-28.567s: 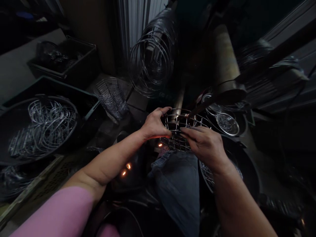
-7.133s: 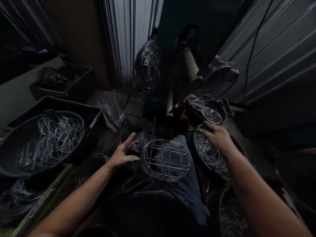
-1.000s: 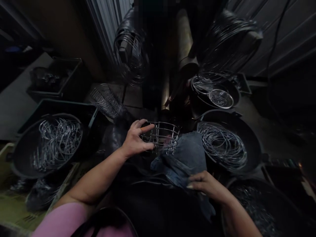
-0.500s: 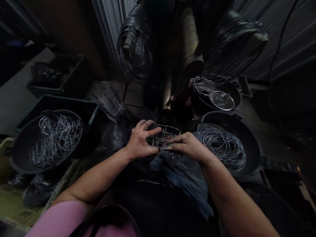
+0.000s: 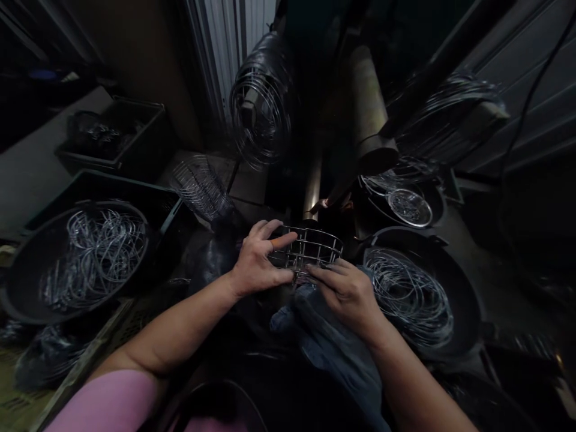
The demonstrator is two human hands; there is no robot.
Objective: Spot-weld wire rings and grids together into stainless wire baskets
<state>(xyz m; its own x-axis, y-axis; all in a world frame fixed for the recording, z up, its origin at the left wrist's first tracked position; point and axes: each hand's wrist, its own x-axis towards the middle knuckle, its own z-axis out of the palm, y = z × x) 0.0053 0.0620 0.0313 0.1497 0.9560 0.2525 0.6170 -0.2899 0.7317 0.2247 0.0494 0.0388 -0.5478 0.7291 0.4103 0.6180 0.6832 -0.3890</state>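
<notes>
Holding a shallow round basket of silvery wire (image 5: 315, 245) clasped at its left side with the bare left hand (image 5: 258, 258), thumb set low along the near edge and fingers spread across the upper rim. Touching the near right edge of the same basket with the bent fingers of the bare right hand (image 5: 346, 288); impossible to say, with the thumb mostly hidden, whether pinching it or just pressing. Keeping the basket in the middle of the view, tilted, just over the blue-grey fabric (image 5: 333, 348) across the lap, near the lower end of a slim brass-coloured metal rod (image 5: 314, 189).

Flanked at right by a round black basin (image 5: 468, 306) bearing a loose coil of thin silvery wire (image 5: 409, 294), and behind it by a small round silvery metal dish (image 5: 409, 207). Flanked at left by an oval dark basin (image 5: 22, 282) with a tangle of bent silvery wire pieces (image 5: 108, 246), beside a dark green plastic crate (image 5: 168, 216). Backed by a tapering stack of silvery wire mesh (image 5: 200, 186), a large hanging coil of silvery wire (image 5: 258, 120) and a thick tan-brown cylinder (image 5: 369, 90). Dimly lit throughout.
</notes>
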